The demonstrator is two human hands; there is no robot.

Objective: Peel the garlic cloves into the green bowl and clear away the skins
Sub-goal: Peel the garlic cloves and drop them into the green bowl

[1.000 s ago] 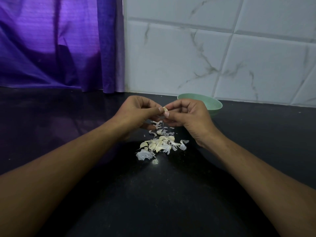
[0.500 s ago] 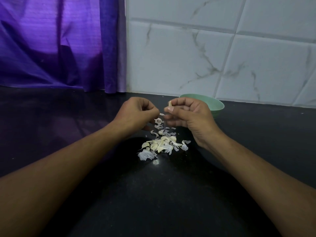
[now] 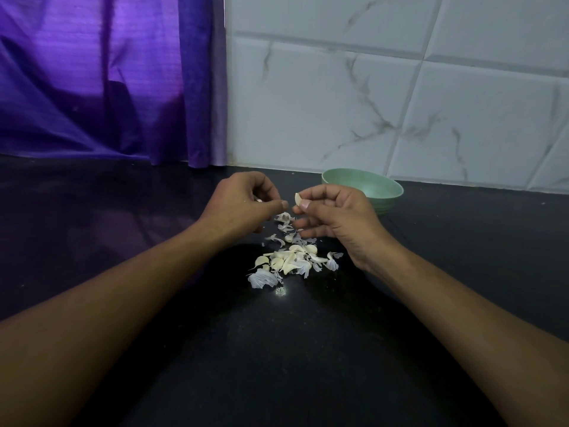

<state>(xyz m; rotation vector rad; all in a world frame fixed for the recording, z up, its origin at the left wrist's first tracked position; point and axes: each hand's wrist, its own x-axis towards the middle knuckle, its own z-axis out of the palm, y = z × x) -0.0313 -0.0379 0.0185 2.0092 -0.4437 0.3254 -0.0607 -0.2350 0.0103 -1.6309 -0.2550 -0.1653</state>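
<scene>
My right hand (image 3: 335,220) pinches a pale garlic clove (image 3: 297,199) between thumb and forefinger, held above the black counter. My left hand (image 3: 243,204) hovers just left of it, fingers curled with thumb against forefinger; whether it holds a scrap of skin I cannot tell. Below both hands lies a heap of garlic cloves and papery skins (image 3: 292,260). The green bowl (image 3: 381,188) stands behind my right hand near the wall; its inside is partly hidden by the hand.
The black counter (image 3: 277,349) stretches toward me under both forearms. A purple curtain (image 3: 107,78) hangs at the back left. White marbled wall tiles (image 3: 385,97) rise behind the bowl.
My hands have drawn apart: the left pulled away to the left, the right kept the clove and lifted it slightly. The heap lies unchanged.
</scene>
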